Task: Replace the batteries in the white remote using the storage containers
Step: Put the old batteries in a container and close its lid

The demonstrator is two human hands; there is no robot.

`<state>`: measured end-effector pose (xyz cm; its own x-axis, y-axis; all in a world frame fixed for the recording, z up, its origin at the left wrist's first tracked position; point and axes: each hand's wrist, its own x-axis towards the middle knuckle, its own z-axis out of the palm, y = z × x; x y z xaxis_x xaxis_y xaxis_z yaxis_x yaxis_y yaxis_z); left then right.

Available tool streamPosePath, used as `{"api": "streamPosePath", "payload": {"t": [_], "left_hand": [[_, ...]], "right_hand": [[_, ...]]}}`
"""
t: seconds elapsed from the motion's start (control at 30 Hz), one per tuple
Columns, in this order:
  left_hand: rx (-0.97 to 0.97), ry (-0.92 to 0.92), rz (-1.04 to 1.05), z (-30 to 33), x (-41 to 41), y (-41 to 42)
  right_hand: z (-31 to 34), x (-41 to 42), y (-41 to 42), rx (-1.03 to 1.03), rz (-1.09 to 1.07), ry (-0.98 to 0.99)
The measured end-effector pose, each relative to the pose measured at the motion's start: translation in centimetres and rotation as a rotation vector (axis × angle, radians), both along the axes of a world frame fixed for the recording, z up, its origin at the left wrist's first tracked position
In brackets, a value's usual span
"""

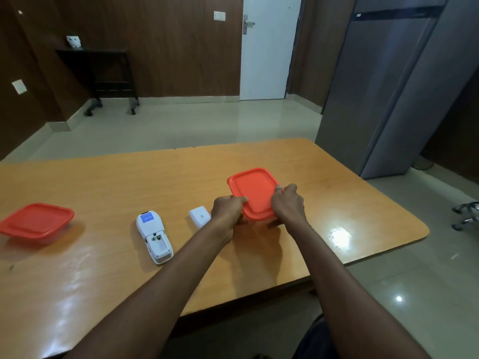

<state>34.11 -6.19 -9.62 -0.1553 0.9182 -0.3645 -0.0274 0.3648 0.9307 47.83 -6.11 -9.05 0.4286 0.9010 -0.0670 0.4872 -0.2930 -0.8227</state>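
Observation:
A white remote (pixel 154 235) lies face down on the wooden table (pixel 103 182), its battery bay uncovered and showing no batteries. The small white battery cover (pixel 199 216) rests to its right. Further right stands a storage container with an orange lid (pixel 252 189). My left hand (pixel 228 211) grips the lid's near left edge and my right hand (pixel 287 206) grips its near right edge. The container's body is mostly hidden behind my hands. A second container with an orange lid (pixel 36 221) sits closed at the far left.
The table's right edge curves off near a bright light reflection (pixel 339 235). A grey refrigerator (pixel 388 86) stands beyond the table at the right, a chair base (pixel 466 216) beside it. A white door (pixel 267 47) and a dark side table (pixel 103 71) are far back.

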Motion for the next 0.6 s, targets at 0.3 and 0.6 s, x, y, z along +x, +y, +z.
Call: {"api": "streamPosePath", "payload": {"t": [0.3,0.6], "left_hand": [[0.037,-0.179,-0.091,-0.7,6.4,9.2],[0.171,-0.248,-0.205,-1.5,14.3,25.3]], "right_hand": [[0.9,8.1,8.8,0.027,-0.117,0.257],[-1.2,16.2,25.2,0.196,-0.236,0.247]]}}
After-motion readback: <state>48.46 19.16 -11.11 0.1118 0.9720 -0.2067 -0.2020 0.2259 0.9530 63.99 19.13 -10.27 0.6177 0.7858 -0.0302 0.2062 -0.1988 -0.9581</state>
